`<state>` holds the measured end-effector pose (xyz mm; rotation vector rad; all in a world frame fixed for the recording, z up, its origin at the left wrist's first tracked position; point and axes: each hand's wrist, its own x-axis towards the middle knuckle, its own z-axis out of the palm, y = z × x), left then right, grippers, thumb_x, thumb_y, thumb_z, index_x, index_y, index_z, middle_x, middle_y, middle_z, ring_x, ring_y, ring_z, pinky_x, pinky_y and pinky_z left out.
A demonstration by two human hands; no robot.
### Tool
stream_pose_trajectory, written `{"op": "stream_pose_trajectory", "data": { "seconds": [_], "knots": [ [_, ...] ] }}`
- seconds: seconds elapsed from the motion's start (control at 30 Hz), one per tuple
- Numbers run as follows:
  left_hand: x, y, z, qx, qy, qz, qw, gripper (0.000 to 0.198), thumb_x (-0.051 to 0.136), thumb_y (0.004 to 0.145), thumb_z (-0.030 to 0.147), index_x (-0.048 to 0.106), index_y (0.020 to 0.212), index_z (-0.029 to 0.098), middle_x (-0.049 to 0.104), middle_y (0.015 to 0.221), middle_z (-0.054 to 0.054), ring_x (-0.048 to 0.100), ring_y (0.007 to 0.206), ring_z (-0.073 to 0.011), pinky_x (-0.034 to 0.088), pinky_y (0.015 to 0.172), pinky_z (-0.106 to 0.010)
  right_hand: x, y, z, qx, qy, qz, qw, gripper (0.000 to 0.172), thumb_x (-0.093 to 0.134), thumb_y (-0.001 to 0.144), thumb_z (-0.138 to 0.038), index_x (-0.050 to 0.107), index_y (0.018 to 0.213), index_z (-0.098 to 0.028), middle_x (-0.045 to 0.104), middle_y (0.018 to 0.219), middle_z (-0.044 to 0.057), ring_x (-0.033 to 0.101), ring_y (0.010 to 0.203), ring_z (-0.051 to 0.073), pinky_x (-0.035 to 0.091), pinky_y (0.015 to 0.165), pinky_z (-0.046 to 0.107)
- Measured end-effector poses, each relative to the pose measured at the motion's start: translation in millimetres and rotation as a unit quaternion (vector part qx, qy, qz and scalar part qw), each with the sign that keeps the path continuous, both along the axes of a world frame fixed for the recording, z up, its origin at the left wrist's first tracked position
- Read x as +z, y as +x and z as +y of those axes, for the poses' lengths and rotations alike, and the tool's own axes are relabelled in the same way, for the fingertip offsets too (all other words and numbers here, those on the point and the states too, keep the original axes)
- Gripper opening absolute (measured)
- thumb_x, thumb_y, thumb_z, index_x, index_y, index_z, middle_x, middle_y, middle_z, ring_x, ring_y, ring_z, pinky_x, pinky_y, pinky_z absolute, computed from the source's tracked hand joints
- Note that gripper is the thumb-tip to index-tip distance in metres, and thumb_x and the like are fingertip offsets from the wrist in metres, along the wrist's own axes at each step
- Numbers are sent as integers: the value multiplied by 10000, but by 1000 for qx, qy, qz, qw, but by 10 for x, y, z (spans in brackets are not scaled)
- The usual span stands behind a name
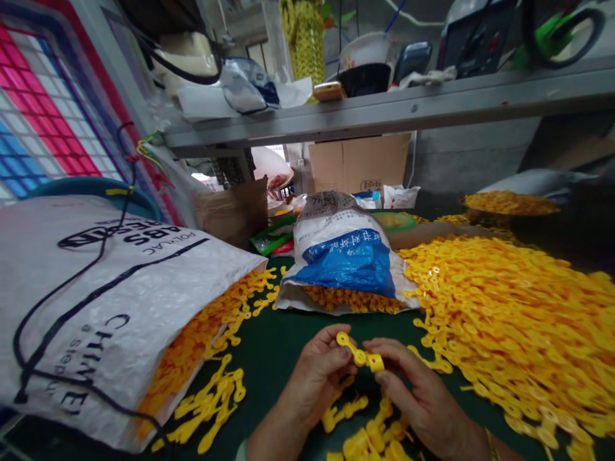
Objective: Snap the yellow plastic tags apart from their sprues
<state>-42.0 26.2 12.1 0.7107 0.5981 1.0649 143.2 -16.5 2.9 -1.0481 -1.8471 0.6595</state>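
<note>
Yellow plastic strip (359,356) held at both ends

Both bare hands are closed on this short moulded piece, above the middle of the dark green tabletop (269,339). The left hand (314,378) pinches it near the flat ring end, and the right hand (416,400) grips the squared, socket-like end between thumb and fingers. A gold-coloured bracelet (491,445) circles the right wrist.

It looks light and stiff, with perhaps a little flex along the narrow neck. Its glossy surface may be slightly slippery, so the squared end and the ring seem the surest places to take hold. Thin sections could be the weakest points.

Just below the hands lies a loose scatter of matching yellow plastic pieces (369,435). A large heap of yellow ring-ended pieces (509,326) spreads to the right. On the left, a white woven sack with black lettering (96,320) spills more of them, and a white-and-blue plastic sack (343,250) lies ahead.
</note>
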Motion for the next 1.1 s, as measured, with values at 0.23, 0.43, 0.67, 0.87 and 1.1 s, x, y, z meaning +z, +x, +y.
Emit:
{"op": "stream_pose_trajectory", "data": {
  "seconds": [0.23,0.43,0.67,0.87,1.1],
  "knots": [
    [2,-38,39,16,11,-10,1000,361,778,666,157,633,997,158,649,763,-2,619,687,-116,472,675,-230,82,-52,-65,27,-82,55,995,257,502,917,-256,582,1158,-296,620,1219,41,569,1150,219,456,1002,361],
    [2,-57,38,-11,0,-17,1000,348,772,686,169,637,1007,166,641,769,5,610,662,-98,463,635,-211,79,11,29,-16,-199,214,956,244,557,890,-379,609,1070,-223,708,989,65,687,902,228,561,821,365],
    [-56,1,-29,-82,0,3,997,342,770,695,174,641,1011,157,705,830,-45,643,695,-123,466,676,-237,133,-5,29,-36,-190,162,968,292,533,899,-328,560,1178,-245,685,1070,51,676,898,191,552,825,343],
    [-29,67,-83,-94,11,44,995,316,780,686,228,677,971,138,725,912,-88,664,807,-179,466,745,-270,279,-43,-22,-54,-61,18,996,167,510,888,-239,594,1033,-232,664,960,34,636,893,189,517,801,304],
    [-11,105,-116,-102,43,69,991,318,755,708,258,715,996,130,737,910,-101,663,809,-201,465,805,-311,196,-63,-8,-78,30,-56,995,179,494,880,-174,567,1037,-220,625,887,35,617,810,183,510,729,302]
  ]
}}
